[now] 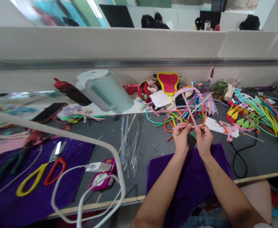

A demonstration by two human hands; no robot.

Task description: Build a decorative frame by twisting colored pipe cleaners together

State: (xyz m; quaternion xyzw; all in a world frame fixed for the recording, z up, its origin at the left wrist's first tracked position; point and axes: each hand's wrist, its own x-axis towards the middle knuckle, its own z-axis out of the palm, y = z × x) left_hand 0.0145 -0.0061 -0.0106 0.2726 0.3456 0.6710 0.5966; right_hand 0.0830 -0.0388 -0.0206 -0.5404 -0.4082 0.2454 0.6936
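Observation:
My left hand (pixel 182 137) pinches a pink fuzzy pipe cleaner (pixel 190 110) at the lower side of a bent frame. Close beside it, my right hand (pixel 203 139) is closed on the same frame, fingertips nearly meeting the left ones. The frame's arch (pixel 187 89), in lilac, pink and orange, rises above both hands. What exactly lies between the fingertips is partly hidden. A purple cloth (pixel 167 171) lies under my forearms. Behind the frame is a heap of coloured pipe cleaners (pixel 210 106).
A glue gun (pixel 229 133) with a black cord lies at right. Wire pieces (pixel 135 142), scissors (pixel 55 164), a pink power bank (pixel 103 175) and a white cable (pixel 55 193) are at left. An electric kettle (pixel 105 91) and a red-yellow fly swatter (pixel 168 83) stand behind.

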